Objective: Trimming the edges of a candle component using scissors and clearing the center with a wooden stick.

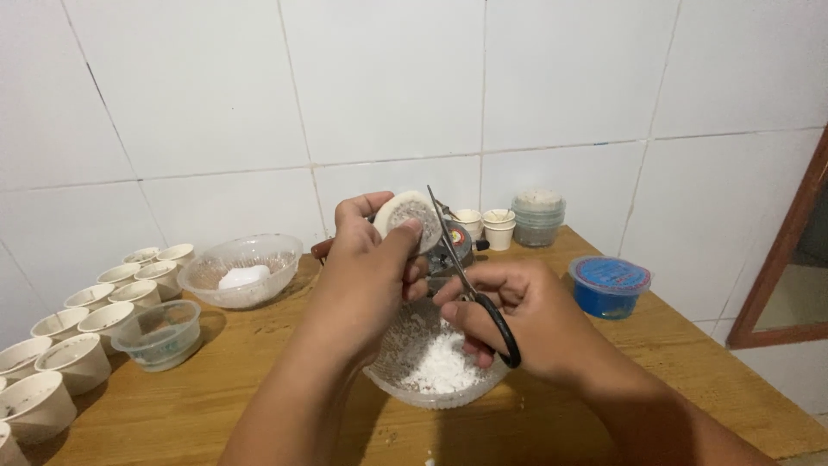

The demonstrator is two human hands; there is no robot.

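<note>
Left hand (371, 267) grips a round white cup (405, 216), right hand (517, 315) clenches black-handled scissors (470, 289) against its rim.

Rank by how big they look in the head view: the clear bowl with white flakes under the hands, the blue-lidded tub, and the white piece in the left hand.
1. Clear bowl, largest.
2. Blue-lidded tub; it sits farther away, so it may be larger than it looks.
3. White piece in the left hand, smallest.
</note>
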